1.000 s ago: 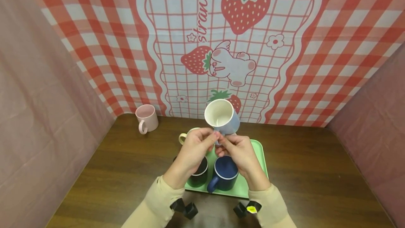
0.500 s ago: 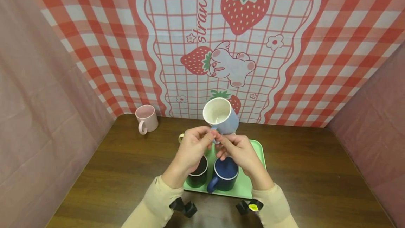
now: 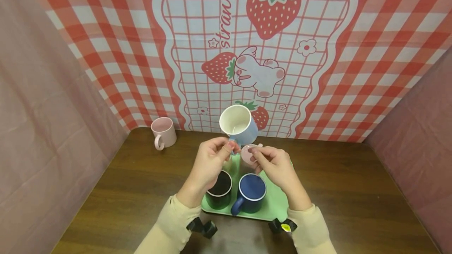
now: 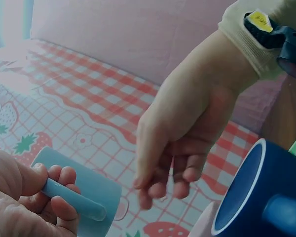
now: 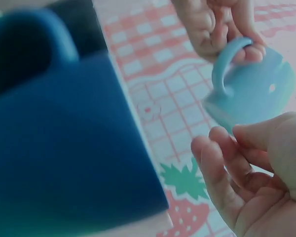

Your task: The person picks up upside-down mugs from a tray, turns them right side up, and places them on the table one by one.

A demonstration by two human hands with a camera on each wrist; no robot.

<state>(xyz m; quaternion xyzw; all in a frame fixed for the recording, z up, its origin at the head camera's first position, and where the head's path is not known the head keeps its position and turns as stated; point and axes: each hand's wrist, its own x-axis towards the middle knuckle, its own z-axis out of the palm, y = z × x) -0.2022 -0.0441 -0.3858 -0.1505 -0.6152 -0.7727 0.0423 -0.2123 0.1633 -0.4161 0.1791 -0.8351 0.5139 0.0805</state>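
My left hand (image 3: 206, 162) pinches the handle of a light blue mug (image 3: 247, 131) with a white inside. It holds the mug raised above the far part of a green tray (image 3: 277, 203), the mouth tilted toward me. Nothing is held in my right hand (image 3: 279, 167), whose fingers hang loosely bent over the tray. Below and beside those fingers is a pink mug (image 3: 247, 153), partly covered by them. Nearer to me on the tray stand a dark navy mug (image 3: 255, 199) and a black mug (image 3: 218, 198). The left wrist view shows the light blue handle (image 4: 74, 198) between thumb and fingers.
Another pale pink mug (image 3: 166, 135) stands at the back left of the wooden table (image 3: 141, 191). A red-and-white checked cloth (image 3: 339, 101) with strawberries hangs behind the table. Pink curtains (image 3: 56, 128) close both sides.
My right hand has let go of the light blue mug's handle and moved right. My left hand has carried the mug slightly left and up, and the pink mug on the tray now shows.
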